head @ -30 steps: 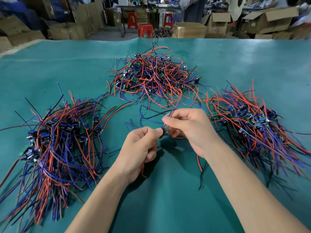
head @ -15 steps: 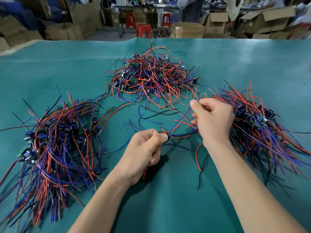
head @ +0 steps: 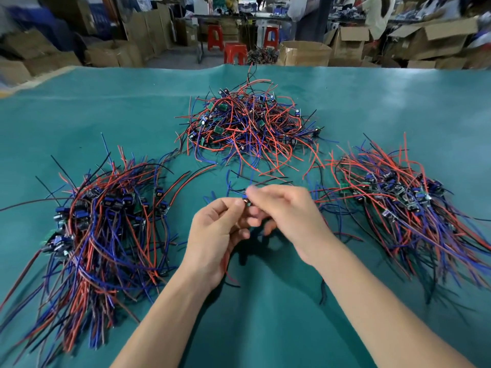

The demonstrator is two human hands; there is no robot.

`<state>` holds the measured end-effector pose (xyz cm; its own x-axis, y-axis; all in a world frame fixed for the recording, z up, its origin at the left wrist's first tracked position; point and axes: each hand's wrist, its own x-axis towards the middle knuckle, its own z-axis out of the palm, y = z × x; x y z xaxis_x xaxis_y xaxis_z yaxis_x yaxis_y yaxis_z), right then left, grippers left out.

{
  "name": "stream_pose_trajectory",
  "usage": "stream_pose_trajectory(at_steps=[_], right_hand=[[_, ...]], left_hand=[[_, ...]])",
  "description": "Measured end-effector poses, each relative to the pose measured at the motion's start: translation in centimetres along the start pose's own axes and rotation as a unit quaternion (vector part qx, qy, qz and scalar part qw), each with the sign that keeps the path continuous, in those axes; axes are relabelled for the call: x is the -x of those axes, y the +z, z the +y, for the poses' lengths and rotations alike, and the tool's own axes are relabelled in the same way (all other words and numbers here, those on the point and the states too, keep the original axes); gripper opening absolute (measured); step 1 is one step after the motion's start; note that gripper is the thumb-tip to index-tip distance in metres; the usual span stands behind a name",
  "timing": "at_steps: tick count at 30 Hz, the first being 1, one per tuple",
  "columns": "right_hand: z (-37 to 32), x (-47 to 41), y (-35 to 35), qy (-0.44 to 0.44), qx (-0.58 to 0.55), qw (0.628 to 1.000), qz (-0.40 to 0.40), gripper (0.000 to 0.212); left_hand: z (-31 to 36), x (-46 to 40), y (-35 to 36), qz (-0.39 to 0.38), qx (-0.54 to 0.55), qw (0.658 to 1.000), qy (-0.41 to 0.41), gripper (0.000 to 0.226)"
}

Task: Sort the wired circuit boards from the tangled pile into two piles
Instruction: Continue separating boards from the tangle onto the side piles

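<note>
A tangled pile of small circuit boards with red, blue and black wires lies at the middle back of the green table. One sorted pile is on the left and another sorted pile on the right. In front of me, my left hand pinches a small wired circuit board between thumb and fingers. My right hand is blurred and meets the left at that board, its fingers curled around the wires. Red and black wires trail down below both hands.
Loose wire ends spread on the cloth between the three piles. Beyond the table's far edge stand cardboard boxes, red stools and people at another bench.
My right hand drew out along the wires toward the right pile, then came back to the left hand at the board. The left hand stayed in place, still pinching the board.
</note>
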<state>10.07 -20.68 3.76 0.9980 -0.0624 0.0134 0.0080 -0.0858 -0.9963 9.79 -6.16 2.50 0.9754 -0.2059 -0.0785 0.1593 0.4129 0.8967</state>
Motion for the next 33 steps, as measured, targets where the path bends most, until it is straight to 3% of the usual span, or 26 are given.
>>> stream_pose_trajectory(at_steps=[1, 7, 17, 21, 23, 25, 26, 29, 31, 32, 33], right_hand=[[0.0, 0.3, 0.3, -0.023, 0.022, 0.999, -0.022, 0.021], [-0.6, 0.3, -0.8, -0.084, 0.032, 0.996, 0.017, 0.005], [-3.4, -0.6, -4.1, -0.127, -0.086, 0.951, 0.267, 0.016], [-6.6, 0.8, -9.3, -0.152, -0.134, 0.944, 0.261, 0.005], [-8.2, 2.0, -13.6, -0.138, -0.057, 0.963, 0.224, 0.021], [-9.2, 3.1, -17.6, -0.09, 0.102, 0.964, 0.227, 0.022], [-9.3, 3.4, -19.2, -0.066, 0.215, 0.944, 0.242, 0.019], [-8.9, 3.3, -22.0, 0.008, 0.555, 0.8, 0.228, 0.009], [-8.3, 3.1, -21.0, 0.088, 0.678, 0.714, 0.151, 0.02], [-8.2, 2.7, -20.3, 0.095, 0.707, 0.689, 0.126, 0.03], [-8.3, 2.1, -19.3, 0.075, 0.711, 0.689, 0.119, 0.033]], left_hand=[[0.0, 0.0, 0.1, -0.006, -0.012, 1.0, 0.006, 0.017], [-0.1, 0.1, 0.2, -0.039, -0.065, 0.997, 0.005, 0.026], [-0.1, 0.8, 0.6, -0.17, -0.119, 0.978, -0.022, 0.017], [-0.4, 0.4, 0.6, -0.138, -0.111, 0.984, -0.008, 0.017], [-0.7, 0.2, 0.5, -0.113, -0.103, 0.988, -0.005, 0.017], [-0.8, 0.1, 0.6, -0.099, -0.097, 0.99, -0.01, 0.017], [-0.9, 0.1, 0.7, -0.095, -0.096, 0.991, -0.011, 0.016], [-1.1, 0.0, 0.6, -0.08, -0.101, 0.992, -0.009, 0.016], [-1.1, -0.1, 0.5, -0.074, -0.098, 0.992, -0.005, 0.014], [-1.1, -0.1, 0.5, -0.074, -0.095, 0.993, -0.001, 0.012], [-1.1, -0.1, 0.5, -0.075, -0.092, 0.993, 0.003, 0.011]])
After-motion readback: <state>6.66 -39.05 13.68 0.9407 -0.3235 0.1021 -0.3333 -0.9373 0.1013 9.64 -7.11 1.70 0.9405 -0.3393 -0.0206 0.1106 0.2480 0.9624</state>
